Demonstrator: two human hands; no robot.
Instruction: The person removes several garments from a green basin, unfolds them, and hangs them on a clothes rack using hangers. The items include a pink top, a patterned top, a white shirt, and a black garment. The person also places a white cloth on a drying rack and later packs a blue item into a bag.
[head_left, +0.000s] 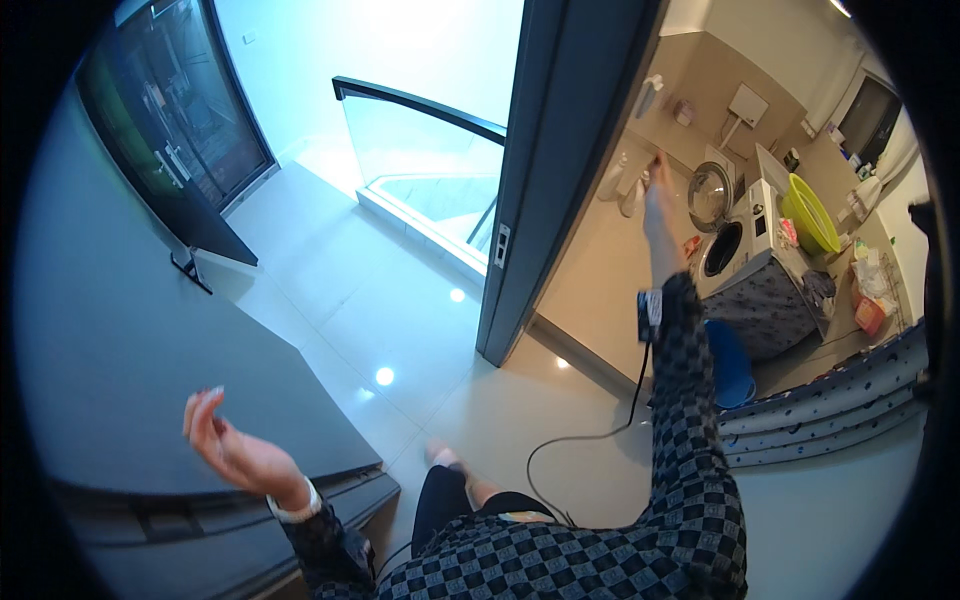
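Note:
My left hand is raised at the lower left with its fingers apart and slightly curled, holding nothing, in front of a grey wall or door panel. My right arm reaches forward into a tiled room, and my right hand shows edge-on beyond the dark door frame. Whether its fingers hold anything is not visible. To the right of this hand in the picture is a front-loading washing machine with its round door swung open. A black cable hangs from a small device on my right sleeve.
A green basin rests on the washing machine, and a blue tub stands beside it. A raised threshold crosses the doorway. A glass railing with a dark handrail lies ahead. A patterned curtain hangs at right; a dark door stands at left.

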